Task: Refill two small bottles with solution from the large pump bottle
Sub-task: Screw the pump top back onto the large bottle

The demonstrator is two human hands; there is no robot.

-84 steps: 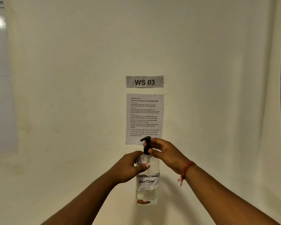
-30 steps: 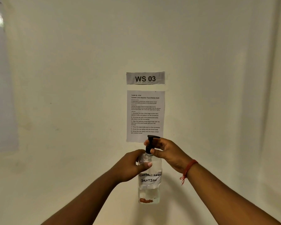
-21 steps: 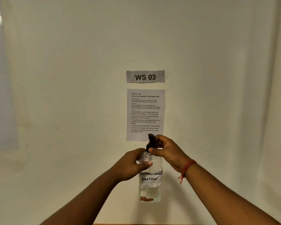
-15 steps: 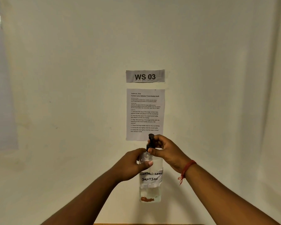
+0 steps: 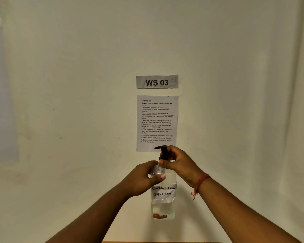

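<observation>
Both arms reach forward and up, and the hands meet in the middle, in front of a pale wall (image 5: pixel 60 102). The left hand (image 5: pixel 144 178) comes in from the lower left. Its grip is tight around the upper part of the large pump bottle (image 5: pixel 163 200), with the thumb lying across the front and the fingers curled behind. The right hand (image 5: pixel 179 163) comes in from the lower right with a bent wrist. Its grip is a small pinch: the thumb and fingers hold the neck of the black pump top (image 5: pixel 162 151), just above the left hand. The spout of the pump points to the left. A red thread (image 5: pixel 199 183) is tied around the right wrist.

The bottle is held upright in the air, near the person. It is clear, and you can see through it. A white label (image 5: pixel 163 192) on its front says "CONTACT LENS SOLUTION" in hand-written letters. Something small and orange-brown (image 5: pixel 159 216) shows at the bottom of the bottle. How full it is cannot be told.

Far behind, a sign (image 5: pixel 157 82) on the wall reads "WS 03". Just below it hangs a printed sheet (image 5: pixel 157 123) with numbered steps. The pump top covers the sheet's lower edge.
</observation>
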